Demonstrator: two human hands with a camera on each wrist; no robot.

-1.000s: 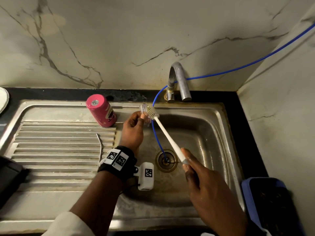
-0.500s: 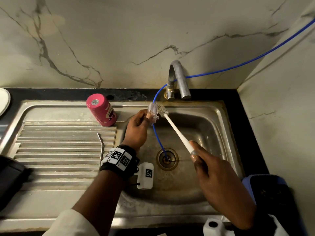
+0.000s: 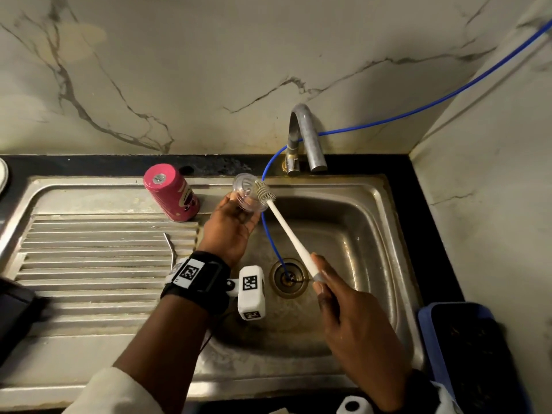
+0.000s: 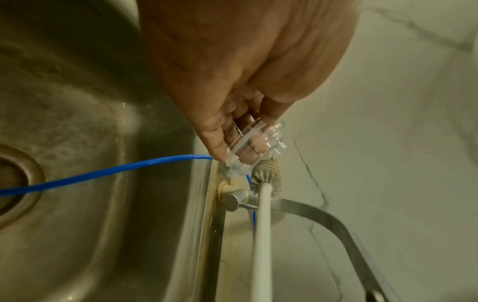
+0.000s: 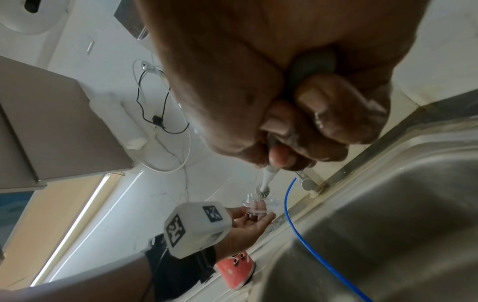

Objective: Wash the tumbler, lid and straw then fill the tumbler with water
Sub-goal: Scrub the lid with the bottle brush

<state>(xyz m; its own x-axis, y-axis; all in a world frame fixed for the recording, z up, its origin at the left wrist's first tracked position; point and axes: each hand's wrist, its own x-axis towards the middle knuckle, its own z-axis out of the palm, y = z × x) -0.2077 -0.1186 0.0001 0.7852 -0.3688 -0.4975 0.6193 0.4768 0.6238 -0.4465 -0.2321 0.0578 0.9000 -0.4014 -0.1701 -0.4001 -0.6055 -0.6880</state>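
A person stands at a steel sink [image 3: 373, 210], scrubbing the clear plastic lid [image 3: 247, 195] of a tumbler with a long white bottle brush [image 3: 291, 237]. The left hand [image 3: 230, 231] holds the lid up over the back left corner of the basin, just in front of the tap [image 3: 304, 135], with the thumb and fingertips curled round its edge, so that it is pinched rather than cupped. The wrist is raised and the palm faces up towards the person. The right hand [image 3: 352, 321] is lower and nearer the body, over the drain [image 3: 288, 277], its fingers [image 5: 313, 102] wrapped tightly round the grey end of the brush handle, which slants up and to the left. The brush's bristled head touches the lid's right-hand side. To do this step well, it seems wise to turn the lid bit by bit in the left hand so the bristles reach every ridge and the drinking hole, and to press lightly, since the small wet lid could slip from a fingertip hold. No water can be seen running from the tap. The pink tumbler [image 3: 171, 192] stands upside down on the draining board [image 3: 89, 264], left of the hands, and the bent metal straw [image 3: 169, 246] lies on the board's ridges nearer the person. A blue hose [image 3: 270, 234] runs from the wall past the tap down into the drain.
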